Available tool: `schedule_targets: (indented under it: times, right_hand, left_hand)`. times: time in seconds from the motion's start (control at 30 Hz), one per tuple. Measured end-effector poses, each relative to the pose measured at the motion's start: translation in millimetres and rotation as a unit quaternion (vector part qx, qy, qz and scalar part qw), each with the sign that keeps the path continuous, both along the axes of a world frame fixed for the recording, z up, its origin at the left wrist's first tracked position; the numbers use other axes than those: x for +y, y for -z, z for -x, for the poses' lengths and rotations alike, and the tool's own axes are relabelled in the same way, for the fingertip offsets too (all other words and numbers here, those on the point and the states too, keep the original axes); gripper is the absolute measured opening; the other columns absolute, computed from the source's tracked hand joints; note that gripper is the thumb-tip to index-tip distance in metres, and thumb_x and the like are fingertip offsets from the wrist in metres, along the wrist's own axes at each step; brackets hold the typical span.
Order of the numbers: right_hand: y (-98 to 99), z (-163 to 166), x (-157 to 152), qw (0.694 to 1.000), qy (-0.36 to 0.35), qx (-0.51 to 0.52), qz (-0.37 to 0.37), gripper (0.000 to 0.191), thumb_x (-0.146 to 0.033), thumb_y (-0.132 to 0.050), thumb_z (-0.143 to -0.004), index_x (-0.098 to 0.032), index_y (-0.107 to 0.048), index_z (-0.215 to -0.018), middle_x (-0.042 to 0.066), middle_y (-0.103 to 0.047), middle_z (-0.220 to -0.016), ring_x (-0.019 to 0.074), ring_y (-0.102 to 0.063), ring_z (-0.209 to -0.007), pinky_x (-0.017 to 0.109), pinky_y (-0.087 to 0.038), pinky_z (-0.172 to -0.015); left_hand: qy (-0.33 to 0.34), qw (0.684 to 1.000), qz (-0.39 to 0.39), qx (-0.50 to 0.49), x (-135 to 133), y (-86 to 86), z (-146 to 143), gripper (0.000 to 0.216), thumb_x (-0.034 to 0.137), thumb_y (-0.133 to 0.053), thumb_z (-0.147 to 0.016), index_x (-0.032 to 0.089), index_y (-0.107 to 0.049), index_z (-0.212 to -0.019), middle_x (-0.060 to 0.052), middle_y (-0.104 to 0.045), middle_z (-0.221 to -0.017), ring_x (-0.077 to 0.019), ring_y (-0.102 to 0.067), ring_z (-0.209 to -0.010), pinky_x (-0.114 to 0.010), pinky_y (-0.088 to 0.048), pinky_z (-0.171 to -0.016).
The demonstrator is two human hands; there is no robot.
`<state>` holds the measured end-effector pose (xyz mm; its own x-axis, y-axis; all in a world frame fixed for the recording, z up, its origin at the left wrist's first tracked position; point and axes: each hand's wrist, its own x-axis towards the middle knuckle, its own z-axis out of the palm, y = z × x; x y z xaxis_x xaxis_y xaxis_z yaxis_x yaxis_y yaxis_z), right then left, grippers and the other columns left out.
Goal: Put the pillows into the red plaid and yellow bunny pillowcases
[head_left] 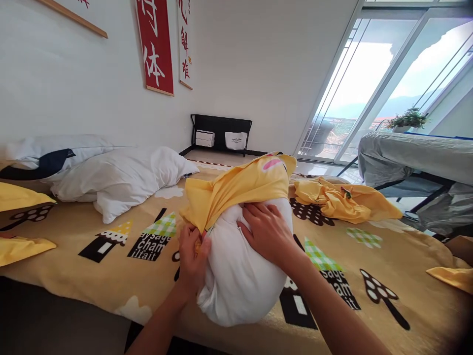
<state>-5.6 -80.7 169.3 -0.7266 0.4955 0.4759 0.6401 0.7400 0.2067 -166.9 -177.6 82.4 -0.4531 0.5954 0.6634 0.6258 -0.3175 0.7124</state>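
Observation:
A white pillow (240, 276) lies on the bed in front of me, its far end inside a yellow pillowcase (236, 190). My left hand (192, 259) is closed on the pillowcase's open edge at the pillow's left side. My right hand (266, 231) presses down on the white pillow with fingers curled, just below the yellow cloth's edge.
The bed has a tan blanket (388, 256) with printed houses. White pillows (121, 180) lie at the left, a crumpled yellow cloth (343, 199) at the right. A grey-covered table (414, 158) stands by the window; a black rack (220, 133) is against the far wall.

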Motion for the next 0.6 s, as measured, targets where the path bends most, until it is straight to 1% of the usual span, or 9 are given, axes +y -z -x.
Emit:
schedule_targets:
  times: [0.07,0.13,0.2,0.3,0.37,0.43,0.5,0.53,0.6]
  right_hand:
    - [4.3,8,2,0.999,0.012,0.033,-0.025,0.026,-0.031,-0.047,-0.093,-0.016,-0.064,-0.107,0.013,-0.065,-0.117,0.0264,-0.054,-0.108,0.041,-0.035,-0.089]
    - [8.6,13,0,0.995,0.025,0.082,-0.053,0.029,-0.031,-0.045,-0.094,-0.015,-0.062,-0.112,0.013,-0.064,-0.119,0.027,-0.055,-0.108,0.042,-0.034,-0.091]
    - [12.2,11,-9,0.984,0.021,0.155,-0.09,0.031,-0.033,-0.046,-0.094,-0.015,-0.06,-0.116,0.013,-0.064,-0.12,0.0274,-0.055,-0.112,0.042,-0.033,-0.094]
    - [18.5,3,-35,0.958,-0.046,0.245,-0.14,0.034,-0.027,-0.048,-0.093,-0.015,-0.056,-0.124,0.012,-0.062,-0.126,0.0254,-0.05,-0.124,0.04,-0.032,-0.101]
    - [23.8,-1,-51,0.961,-0.1,0.221,-0.131,0.038,-0.025,-0.048,-0.092,-0.016,-0.054,-0.128,0.011,-0.058,-0.133,0.0252,-0.044,-0.131,0.04,-0.03,-0.104]
    - [28.3,2,-55,0.976,-0.114,0.158,-0.096,0.038,-0.026,-0.046,-0.093,-0.018,-0.055,-0.129,0.009,-0.053,-0.139,0.026,-0.039,-0.135,0.042,-0.028,-0.105]
    - [29.4,12,-43,0.988,-0.087,0.114,-0.055,0.037,-0.026,-0.043,-0.094,-0.018,-0.056,-0.127,0.009,-0.05,-0.142,0.0258,-0.039,-0.135,0.043,-0.028,-0.106]
    - [28.2,19,-34,0.991,-0.071,0.105,-0.036,0.036,-0.025,-0.041,-0.095,-0.019,-0.056,-0.127,0.009,-0.051,-0.141,0.0251,-0.04,-0.134,0.043,-0.028,-0.106]
    - [22.8,32,-13,0.993,-0.053,0.101,-0.004,0.037,-0.022,-0.039,-0.095,-0.019,-0.056,-0.128,0.009,-0.052,-0.14,0.0244,-0.041,-0.133,0.044,-0.029,-0.106]
  left_hand:
    - [-0.024,0.999,0.023,0.021,7,-12.4,4,0.028,0.034,-0.055,-0.083,0.021,-0.041,-0.063,-0.002,-0.045,-0.079,-0.0187,-0.047,-0.078,-0.033,-0.04,-0.074]
    - [-0.046,0.996,0.041,0.069,13,-18.1,7,0.033,0.03,-0.062,-0.078,0.02,-0.038,-0.058,0.001,-0.043,-0.072,-0.0169,-0.046,-0.073,-0.032,-0.036,-0.073]
    - [-0.076,0.989,0.04,0.118,18,-17.5,11,0.032,0.02,-0.062,-0.077,0.019,-0.038,-0.056,0.002,-0.044,-0.068,-0.0158,-0.045,-0.07,-0.032,-0.033,-0.073]
    - [-0.116,0.977,0.0,0.177,20,-12.2,16,0.031,0.01,-0.059,-0.075,0.018,-0.037,-0.054,0.003,-0.044,-0.061,-0.0147,-0.043,-0.066,-0.032,-0.029,-0.07]
    - [-0.12,0.971,-0.057,0.2,19,-10.4,18,0.033,0.007,-0.057,-0.076,0.018,-0.035,-0.053,0.004,-0.041,-0.057,-0.0134,-0.04,-0.061,-0.032,-0.028,-0.068]
    - [-0.11,0.964,-0.124,0.207,15,-11.1,16,0.037,0.005,-0.056,-0.077,0.018,-0.032,-0.053,0.005,-0.036,-0.053,-0.0118,-0.036,-0.056,-0.031,-0.029,-0.066]
    - [-0.093,0.959,-0.165,0.211,11,-13.2,11,0.04,0.006,-0.057,-0.079,0.018,-0.031,-0.053,0.006,-0.033,-0.052,-0.0109,-0.033,-0.054,-0.03,-0.03,-0.065]
    - [-0.087,0.958,-0.171,0.215,10,-14.2,9,0.04,0.007,-0.058,-0.081,0.018,-0.031,-0.053,0.006,-0.034,-0.052,-0.011,-0.034,-0.054,-0.03,-0.031,-0.065]
    - [-0.072,0.961,-0.144,0.225,7,-15.2,7,0.037,0.011,-0.057,-0.083,0.019,-0.034,-0.056,0.005,-0.037,-0.055,-0.0123,-0.038,-0.057,-0.03,-0.032,-0.066]
